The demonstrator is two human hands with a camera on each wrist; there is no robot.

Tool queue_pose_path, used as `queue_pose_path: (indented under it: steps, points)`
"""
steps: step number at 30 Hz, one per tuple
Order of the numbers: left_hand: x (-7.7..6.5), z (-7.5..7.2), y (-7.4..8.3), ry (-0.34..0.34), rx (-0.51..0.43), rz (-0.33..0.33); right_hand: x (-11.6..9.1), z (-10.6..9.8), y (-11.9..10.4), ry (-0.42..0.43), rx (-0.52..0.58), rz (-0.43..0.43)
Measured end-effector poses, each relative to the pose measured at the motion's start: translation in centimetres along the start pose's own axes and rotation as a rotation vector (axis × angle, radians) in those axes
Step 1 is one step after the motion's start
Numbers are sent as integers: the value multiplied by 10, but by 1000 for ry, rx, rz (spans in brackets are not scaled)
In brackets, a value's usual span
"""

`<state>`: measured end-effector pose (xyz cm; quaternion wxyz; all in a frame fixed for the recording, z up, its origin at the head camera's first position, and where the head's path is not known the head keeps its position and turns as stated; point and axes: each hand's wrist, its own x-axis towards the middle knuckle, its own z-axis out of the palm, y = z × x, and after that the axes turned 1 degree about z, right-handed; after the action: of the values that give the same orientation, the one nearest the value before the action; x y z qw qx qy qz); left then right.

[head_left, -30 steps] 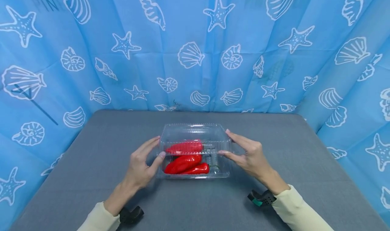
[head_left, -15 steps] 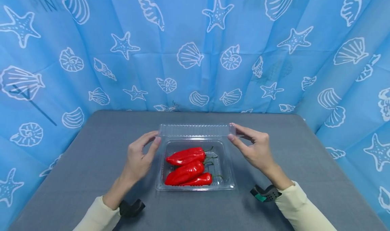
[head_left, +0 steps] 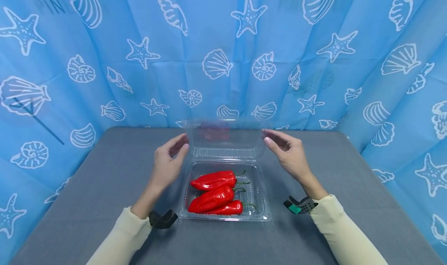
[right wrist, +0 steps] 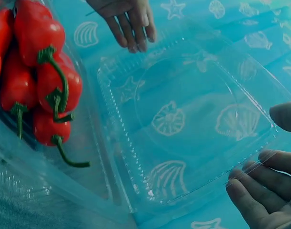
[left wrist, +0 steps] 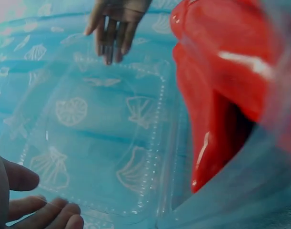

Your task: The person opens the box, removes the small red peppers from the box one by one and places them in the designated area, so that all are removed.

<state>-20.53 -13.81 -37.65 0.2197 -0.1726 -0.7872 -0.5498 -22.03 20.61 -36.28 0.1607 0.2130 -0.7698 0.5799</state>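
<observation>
A clear plastic clamshell container (head_left: 260, 214) sits on the table, its hinged lid (head_left: 225, 153) raised at the back, nearly upright and blurred. Several red peppers (head_left: 213, 180) with green stems lie in the base. At the lid's left side is my left hand (head_left: 167, 162), thumb and fingers apart, fingertips right at the edge. My right hand (head_left: 291, 158) mirrors it on the other side. The right wrist view has the extended fingers (right wrist: 259, 188) along the lid's rim, with the thumb near one corner. In the left wrist view, relaxed fingers (left wrist: 45, 212) stand beside the lid.
A grey cloth (head_left: 139, 234) covers the table. Behind and along the sides hangs a blue curtain (head_left: 223, 86) printed with white shells and starfish. Each wrist wears a black strap device, one near the left cuff (head_left: 162, 219) and one near the right (head_left: 300, 205).
The lid has swung up and back from over the peppers to nearly upright. Both hands have moved up and away with it, and their fingers have loosened from its sides.
</observation>
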Motion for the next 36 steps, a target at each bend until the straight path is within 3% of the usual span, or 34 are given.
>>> queue_pose_path:
  steps: [6,11,16,23,31,36]
  points:
    - [10,1,-7,-55,-120,-53,9,5,16,-109,103,59]
    - [15,1,-21,-143,-236,-116,14,8,31,-204,121,103]
    - [17,1,-35,-185,-302,-172,20,10,41,-265,137,158]
    - [23,2,-55,-243,-377,-240,26,13,59,-279,179,251]
    - [27,7,-71,-249,-508,-346,30,19,74,-257,232,375]
    - [27,9,-78,-266,-491,-376,32,21,83,-270,253,407]
